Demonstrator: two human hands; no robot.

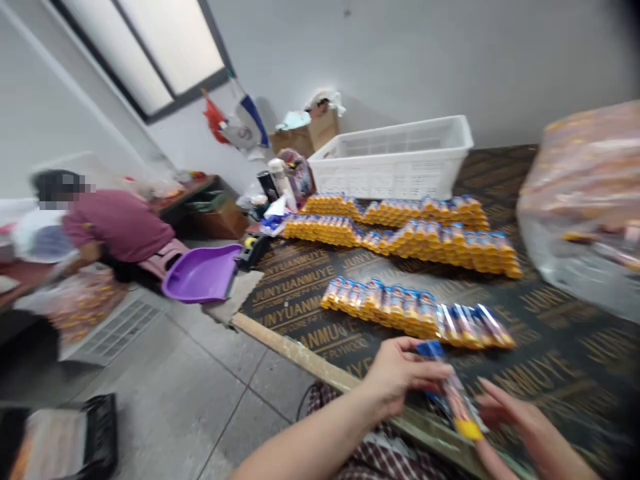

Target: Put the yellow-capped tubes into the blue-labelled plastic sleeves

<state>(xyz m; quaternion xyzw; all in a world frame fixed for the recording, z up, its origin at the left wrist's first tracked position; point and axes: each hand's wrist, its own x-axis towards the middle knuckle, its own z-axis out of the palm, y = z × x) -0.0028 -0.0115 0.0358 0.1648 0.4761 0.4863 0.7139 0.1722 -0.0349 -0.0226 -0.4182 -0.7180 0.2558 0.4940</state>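
My left hand is closed on the blue upper end of a slim clear-wrapped packet with a yellow bottom end. The packet tilts over the near edge of the table, its contents too blurred to name. Beside its lower end is my right hand, fingers stretched and apart, with the thumb at or close to the yellow end. Just beyond both hands lies a row of similar blue-and-yellow packets. Some blue material shows partly behind the held packet.
Stacked blue-and-yellow packets stand farther back, before a white plastic crate. A large clear bag fills the right side. A purple dustpan sits off the table's left corner. A person in pink bends over at far left.
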